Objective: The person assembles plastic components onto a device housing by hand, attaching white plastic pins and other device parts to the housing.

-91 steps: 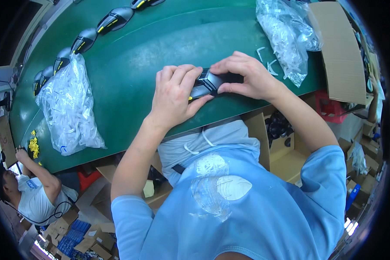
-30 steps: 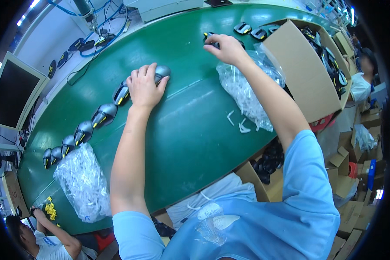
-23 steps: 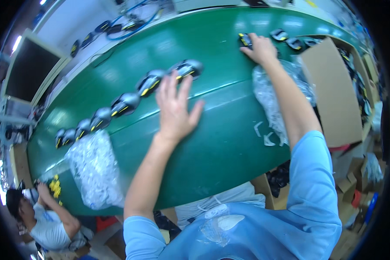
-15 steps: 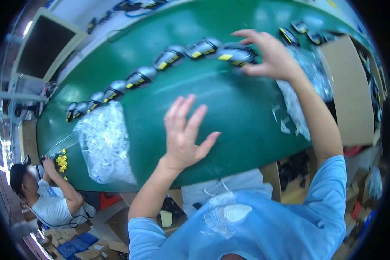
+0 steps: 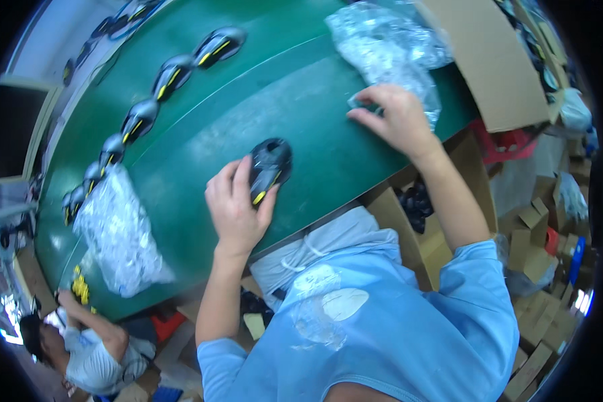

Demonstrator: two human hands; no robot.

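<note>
A rounded, mouse-shaped black shell [image 5: 272, 158] with a yellow strip and a dark opening in its top rests on the green table in front of me. My left hand [image 5: 238, 201] is closed around its near left side, fingers on the left edge and thumb at the near end. Off to the right, my right hand [image 5: 394, 120] is curled beside a clear plastic bag [image 5: 388, 47]. Between its thumb and forefinger a small clear piece [image 5: 354, 101] shows, its exact shape hard to make out.
Similar grey-and-black shells [image 5: 139, 119] curve in a row along the left of the green table [image 5: 301, 87]. A filled clear bag [image 5: 124, 234] lies near them. At far left a person [image 5: 90, 342] works beside small yellow pieces [image 5: 80, 288]. A cardboard box [image 5: 482, 60] stands at right.
My view has turned to the right. One shell has come from the row to the near middle, now in my left hand. My right hand has moved off it to beside the clear bag.
</note>
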